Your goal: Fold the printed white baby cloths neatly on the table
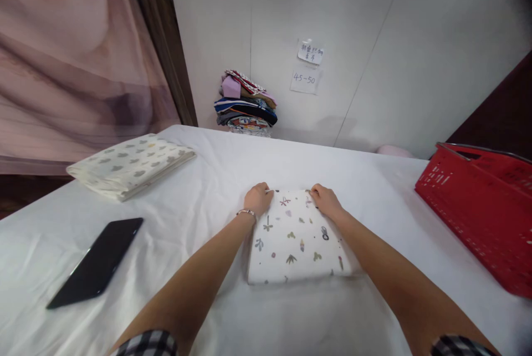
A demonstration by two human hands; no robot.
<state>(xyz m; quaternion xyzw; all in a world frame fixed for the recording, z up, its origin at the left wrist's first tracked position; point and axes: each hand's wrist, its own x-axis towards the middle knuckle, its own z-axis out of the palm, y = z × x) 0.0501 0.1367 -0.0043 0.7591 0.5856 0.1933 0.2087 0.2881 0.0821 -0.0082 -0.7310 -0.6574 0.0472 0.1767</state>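
printed cloth (293,235), folded to a flat pad w/ small plant & shell-like motifs, lies on the white-covered table (220,173), b/w the person's two forearms; use it as the ref pt for everything else. l hand (257,199) is at its far l corner, fingers curled in & nearly closed, w/ the cloth edge apparently pinched b/w thumb & fingers. r hand (326,201) is at its far r corner, same deal: fingers bent, tips together on the edge (exact thumb placement hard to see on both). bracelet (247,212) on the l wrist, just off the cloth's l side. black & white checked sleeve (145,343) nearer than the cloth & to its l. black slab, prob. a phone (97,262), flat on the table, well l of the cloth. cloud-print bundle (128,164), also folded, l of & beyond it. red basket (469,212) w/ holes in its side, well r of it. fabric pile (245,103) beyond it, slightly l, by the wall. paper notes (305,79) on the wall beyond it, lower one reading 45-50.
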